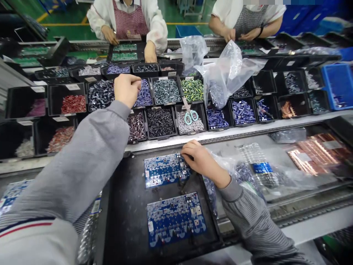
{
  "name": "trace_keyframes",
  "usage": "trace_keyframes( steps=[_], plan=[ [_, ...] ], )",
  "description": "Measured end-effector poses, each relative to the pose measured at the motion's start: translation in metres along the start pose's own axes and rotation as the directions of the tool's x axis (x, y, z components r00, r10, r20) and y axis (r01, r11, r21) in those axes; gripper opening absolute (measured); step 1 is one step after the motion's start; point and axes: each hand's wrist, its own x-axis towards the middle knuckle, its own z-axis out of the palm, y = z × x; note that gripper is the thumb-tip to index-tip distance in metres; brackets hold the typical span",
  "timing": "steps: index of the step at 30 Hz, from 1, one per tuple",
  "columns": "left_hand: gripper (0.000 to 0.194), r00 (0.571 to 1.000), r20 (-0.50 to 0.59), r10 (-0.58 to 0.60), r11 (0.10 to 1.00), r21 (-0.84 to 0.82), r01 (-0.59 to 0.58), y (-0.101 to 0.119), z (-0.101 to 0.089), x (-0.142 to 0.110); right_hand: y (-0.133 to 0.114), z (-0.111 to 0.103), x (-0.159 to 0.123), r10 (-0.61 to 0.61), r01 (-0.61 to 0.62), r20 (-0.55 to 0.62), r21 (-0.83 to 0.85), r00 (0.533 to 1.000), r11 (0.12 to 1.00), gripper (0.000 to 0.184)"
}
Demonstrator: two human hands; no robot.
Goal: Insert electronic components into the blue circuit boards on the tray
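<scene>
My left hand [126, 90] hovers over the bins, between dark capacitors [100, 95] and blue-purple ones [143, 94]. Its fingers are curled together, and whatever they may hold is hidden. Down at the upper right corner of the far blue circuit board [165, 171], my right hand [202, 162] has thumb and fingers pinched together. What lies between those fingertips is too small to make out. A second blue circuit board [175, 219] lies nearer to me. Both boards rest flat in a black tray [124, 224], populated with many small parts.
Scissors with turquoise handles [191, 117] lie on a bin of grey parts. Plastic bags [224, 73] cover some bins on the right. Copper-coloured strips [317, 152] and bagged parts [245, 176] lie right of the tray. Two co-workers [129, 18] work across the line.
</scene>
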Motion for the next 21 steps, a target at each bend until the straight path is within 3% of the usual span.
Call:
trace_keyframes(
  steps=[2,3,5,6,8,11,14,19,21],
  plan=[
    [0.017,0.981,0.157,-0.115,0.937,-0.312,0.160,0.014,0.007,-0.034,-0.001,0.000,0.000,0.006,-0.006,0.014,-0.013,1.000,1.000,0.017],
    [0.014,0.938,0.314,-0.149,0.868,-0.414,0.276,0.019,0.010,-0.055,-0.001,0.000,0.000,0.007,-0.007,0.020,-0.022,1.000,1.000,0.017],
    [0.010,0.780,0.602,-0.173,0.730,-0.453,0.512,0.025,0.018,-0.099,-0.001,0.000,0.000,0.004,-0.003,0.039,-0.043,0.999,0.999,0.018],
    [0.009,0.712,0.680,-0.177,0.680,-0.439,0.588,0.026,0.022,-0.119,-0.001,0.000,0.000,0.001,0.001,0.049,-0.054,0.999,0.999,0.018],
    [0.011,0.629,0.757,-0.177,0.616,-0.413,0.670,0.023,0.030,-0.150,-0.001,0.000,-0.001,-0.005,0.010,0.070,-0.077,0.998,0.997,0.020],
    [0.010,0.586,0.785,-0.202,0.577,-0.388,0.719,0.014,0.038,-0.172,0.001,0.001,-0.002,-0.023,0.031,0.083,-0.091,0.996,0.995,0.022],
    [0.007,0.563,0.795,-0.225,0.530,-0.385,0.756,0.008,0.044,-0.176,-0.001,0.000,-0.003,-0.041,0.044,0.058,-0.041,0.997,0.998,0.021],
    [0.008,0.498,0.859,-0.122,0.456,-0.397,0.797,0.006,0.047,-0.179,-0.013,-0.004,-0.001,-0.054,0.069,-0.106,0.141,0.993,0.988,0.013],
    [0.010,0.508,0.855,-0.106,0.447,-0.415,0.792,0.006,0.046,-0.180,-0.014,-0.006,0.000,-0.043,0.059,-0.116,0.145,0.992,0.988,0.011]
  ],
)
